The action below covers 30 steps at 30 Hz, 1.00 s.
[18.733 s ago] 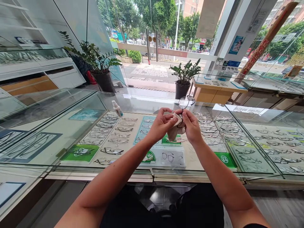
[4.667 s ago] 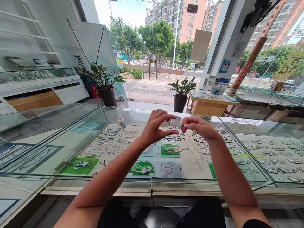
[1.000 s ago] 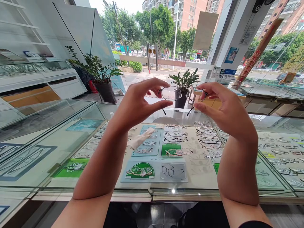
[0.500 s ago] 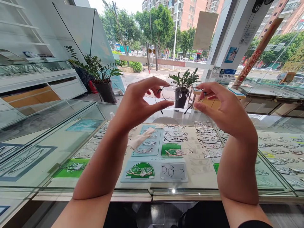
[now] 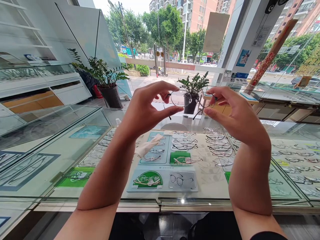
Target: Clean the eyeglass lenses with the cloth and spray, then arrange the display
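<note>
A pair of round, thin-rimmed eyeglasses (image 5: pixel 190 99) is raised above the glass counter, its dark temple tips hanging below the rims. My left hand (image 5: pixel 156 103) pinches the left rim between thumb and fingers. At the other rim, my right hand (image 5: pixel 226 105) grips in the same way, thumb below and fingers above. Both forearms stretch over the glass display case (image 5: pixel 212 196). Under the glass lie rows of spectacle frames (image 5: pixel 185 146). A white cloth or glove-like item (image 5: pixel 147 147) lies near my left forearm.
Green and clear display cards (image 5: pixel 147 180) lie inside the case. Beyond the counter stand a potted plant (image 5: pixel 111 95) at left and another potted plant (image 5: pixel 190 103) in the middle. More counters (image 5: pixel 280 103) line the right side, before glass doors and a street.
Both hands hold nearly the same position. The eyeglasses' temple tips have shifted very slightly.
</note>
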Each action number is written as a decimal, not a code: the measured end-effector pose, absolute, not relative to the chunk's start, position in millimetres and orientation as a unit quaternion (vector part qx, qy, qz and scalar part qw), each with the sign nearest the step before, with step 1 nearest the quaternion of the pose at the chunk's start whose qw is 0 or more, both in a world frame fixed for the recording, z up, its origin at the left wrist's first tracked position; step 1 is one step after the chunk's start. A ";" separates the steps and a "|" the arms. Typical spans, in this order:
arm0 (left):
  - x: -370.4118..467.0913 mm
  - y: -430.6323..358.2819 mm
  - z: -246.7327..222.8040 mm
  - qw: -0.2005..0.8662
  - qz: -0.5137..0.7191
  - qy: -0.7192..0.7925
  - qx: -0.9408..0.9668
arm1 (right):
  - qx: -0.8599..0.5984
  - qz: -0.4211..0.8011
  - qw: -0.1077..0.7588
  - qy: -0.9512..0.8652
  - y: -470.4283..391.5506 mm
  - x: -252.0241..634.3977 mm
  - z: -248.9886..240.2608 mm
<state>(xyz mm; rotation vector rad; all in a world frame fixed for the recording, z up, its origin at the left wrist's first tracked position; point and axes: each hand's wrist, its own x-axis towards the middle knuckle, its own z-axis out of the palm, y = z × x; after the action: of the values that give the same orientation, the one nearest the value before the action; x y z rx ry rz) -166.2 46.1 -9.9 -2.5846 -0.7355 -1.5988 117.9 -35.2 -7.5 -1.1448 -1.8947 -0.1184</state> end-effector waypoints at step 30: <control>-164.6 54.2 -15.0 0.041 -0.521 -0.211 -0.826 | -0.460 -0.095 0.439 -0.766 -34.3 120.1 -9.1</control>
<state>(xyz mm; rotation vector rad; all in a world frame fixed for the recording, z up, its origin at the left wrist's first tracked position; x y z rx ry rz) -164.6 54.2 -15.0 -2.5304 -0.6471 -1.5942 120.1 -34.3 -9.1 -1.1418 -1.9036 -0.2361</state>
